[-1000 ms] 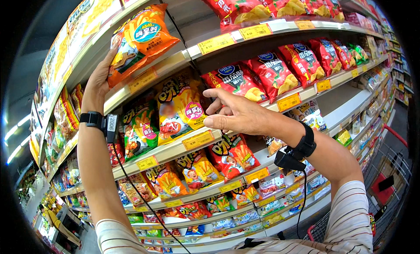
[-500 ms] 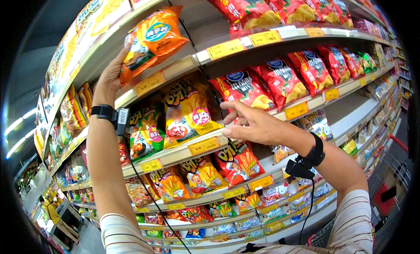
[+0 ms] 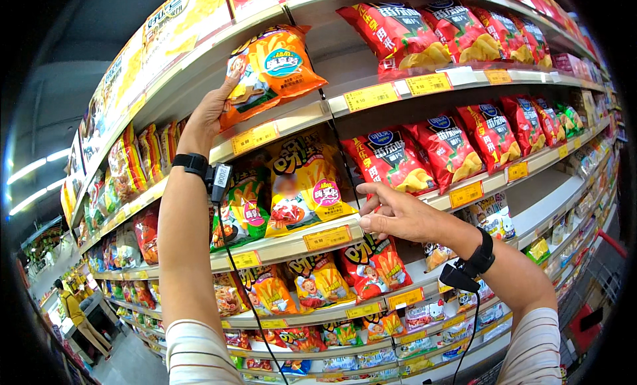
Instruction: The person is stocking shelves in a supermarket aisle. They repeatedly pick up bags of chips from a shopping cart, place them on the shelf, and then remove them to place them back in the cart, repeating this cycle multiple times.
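My left hand grips an orange snack bag by its lower left side. The bag stands nearly upright, over the edge of the upper shelf and above a yellow price tag. My right hand hangs in front of the shelf below, its fingers loosely bent and apart, with nothing in them. Nearest to it are a large yellow snack bag and a red chip bag. A green snack bag stands left of the yellow one.
Red chip bags line the upper right shelf. Lower shelves hold several smaller bags, among them a red one. Black cables run down from both wristbands. A person in yellow stands far left; a red cart handle shows at the right.
The shelves have shifted right and down in the picture. The orange bag is tilted less and sits further right over the shelf edge. My right hand's fingers have curled a little.
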Action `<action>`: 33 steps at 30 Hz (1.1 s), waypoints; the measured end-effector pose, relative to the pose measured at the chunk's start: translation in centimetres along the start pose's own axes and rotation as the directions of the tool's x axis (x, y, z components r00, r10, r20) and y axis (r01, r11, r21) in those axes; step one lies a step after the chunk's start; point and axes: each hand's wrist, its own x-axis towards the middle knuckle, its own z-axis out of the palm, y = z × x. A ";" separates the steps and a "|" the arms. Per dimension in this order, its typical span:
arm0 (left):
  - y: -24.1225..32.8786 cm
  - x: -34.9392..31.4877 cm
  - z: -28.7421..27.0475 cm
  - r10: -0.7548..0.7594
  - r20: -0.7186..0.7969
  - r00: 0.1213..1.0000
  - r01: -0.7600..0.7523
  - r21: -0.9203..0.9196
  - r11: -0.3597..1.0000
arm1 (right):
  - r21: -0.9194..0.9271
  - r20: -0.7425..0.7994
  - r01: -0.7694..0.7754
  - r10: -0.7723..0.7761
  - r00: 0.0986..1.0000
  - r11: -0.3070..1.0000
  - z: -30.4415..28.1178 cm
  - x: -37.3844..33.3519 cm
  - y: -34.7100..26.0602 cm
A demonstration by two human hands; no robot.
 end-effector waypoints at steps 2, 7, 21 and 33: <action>-0.5 0.1 0.4 -0.001 -0.039 0.999 0.004 0.083 0.997 | -0.010 0.005 -0.008 0.008 1.000 1.000 0.0 0.0 0.1; -1.3 0.6 0.7 0.031 -0.069 0.997 -0.023 0.115 0.993 | -0.019 -0.003 -0.027 0.027 1.000 0.999 -0.3 0.1 -0.1; -1.2 0.7 1.6 0.070 -0.122 0.990 -0.045 0.201 0.979 | -0.858 -0.162 0.308 -0.785 0.598 0.412 -3.8 4.9 -4.6; -2.0 1.5 0.5 0.108 -0.093 0.990 -0.090 0.178 0.980 | -0.979 -0.038 0.151 -0.851 0.524 0.136 -5.0 12.3 -5.7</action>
